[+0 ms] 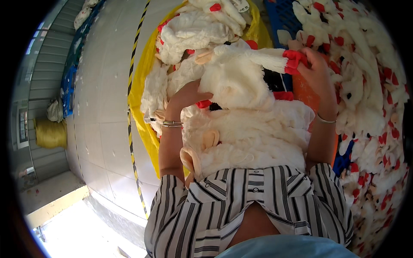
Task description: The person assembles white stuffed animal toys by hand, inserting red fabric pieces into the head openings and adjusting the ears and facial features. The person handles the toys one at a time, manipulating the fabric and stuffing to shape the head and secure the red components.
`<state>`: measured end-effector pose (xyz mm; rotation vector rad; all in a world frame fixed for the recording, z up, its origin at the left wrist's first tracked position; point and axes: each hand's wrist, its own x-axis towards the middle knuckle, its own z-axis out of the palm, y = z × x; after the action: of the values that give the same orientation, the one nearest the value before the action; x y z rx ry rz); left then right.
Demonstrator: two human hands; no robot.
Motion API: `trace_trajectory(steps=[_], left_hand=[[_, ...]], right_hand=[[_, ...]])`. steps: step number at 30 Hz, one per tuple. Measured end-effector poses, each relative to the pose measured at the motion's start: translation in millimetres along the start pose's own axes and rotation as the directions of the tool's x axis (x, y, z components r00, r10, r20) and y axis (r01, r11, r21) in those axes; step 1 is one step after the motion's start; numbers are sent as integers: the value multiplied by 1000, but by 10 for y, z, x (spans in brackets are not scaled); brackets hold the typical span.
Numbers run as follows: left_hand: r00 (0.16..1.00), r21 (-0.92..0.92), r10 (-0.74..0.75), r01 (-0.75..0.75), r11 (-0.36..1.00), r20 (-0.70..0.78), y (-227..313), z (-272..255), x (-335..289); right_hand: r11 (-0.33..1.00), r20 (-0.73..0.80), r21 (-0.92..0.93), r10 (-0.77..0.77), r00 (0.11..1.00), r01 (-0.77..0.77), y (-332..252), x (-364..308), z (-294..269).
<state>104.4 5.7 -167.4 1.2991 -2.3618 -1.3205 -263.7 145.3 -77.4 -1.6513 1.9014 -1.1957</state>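
A limp white plush toy skin [234, 77] with red ends lies over a pile of similar pieces in front of me. My right hand [313, 71] is closed on the red tip [294, 61] of its outstretched limb, at the right. My left hand [189, 94] grips the near left edge of the same skin, beside a small red patch [203, 104]; its fingertips are partly hidden in the plush. Closer to my body, more white plush [249, 142] with peach-coloured ears [210, 139] rests against my striped shirt.
A yellow sack [144, 112] surrounds the pile's left side. Heaped white and red plush pieces [361, 86] fill the right, near a blue plastic crate [282, 19] and an orange surface [306, 96]. Black-and-yellow tape [130, 107] crosses the tiled floor [101, 107]. A yellow roll [50, 133] stands far left.
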Motion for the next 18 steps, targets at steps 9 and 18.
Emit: trace_trajectory(steps=[9,18], left_hand=[[889,-753,-44,-358,553,-455,96,-460,-209],[914,-745,83,-374,552,-397,1233,-322,-321]], right_hand=[[986,-163,151,96,982,-72,183,-164,-47],[827,-188,390,-358,915,404,-732,149,367]])
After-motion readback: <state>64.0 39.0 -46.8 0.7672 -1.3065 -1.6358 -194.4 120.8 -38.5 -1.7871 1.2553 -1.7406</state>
